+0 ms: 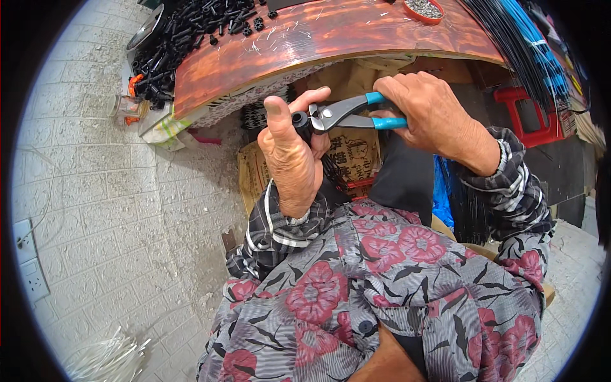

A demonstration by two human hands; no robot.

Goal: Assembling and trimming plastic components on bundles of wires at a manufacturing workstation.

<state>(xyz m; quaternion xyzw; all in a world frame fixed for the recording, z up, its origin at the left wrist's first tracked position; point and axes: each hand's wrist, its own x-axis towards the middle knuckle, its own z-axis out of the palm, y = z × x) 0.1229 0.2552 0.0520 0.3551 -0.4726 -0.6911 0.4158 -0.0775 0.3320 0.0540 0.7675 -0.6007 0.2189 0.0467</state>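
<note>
In front of me, below the table's near edge, my right hand (439, 118) is closed round the handles of end-cutting pliers (327, 114). Their grips are teal, and the two handles stand somewhat apart. My left hand (286, 159) has a small black round plastic part (299, 120) between thumb and fingers, with its thumb pointing up. The pliers' jaws are right against this part. What exactly lies between the jaws is too small to make out.
A reddish wooden table (356, 32) carries a pile of black plastic parts (197, 32) and a red dish of metal bits (424, 9). Black and blue rods (531, 48) lie at the right, above a red plastic stool (528, 118). White strips (111, 356) lie at lower left.
</note>
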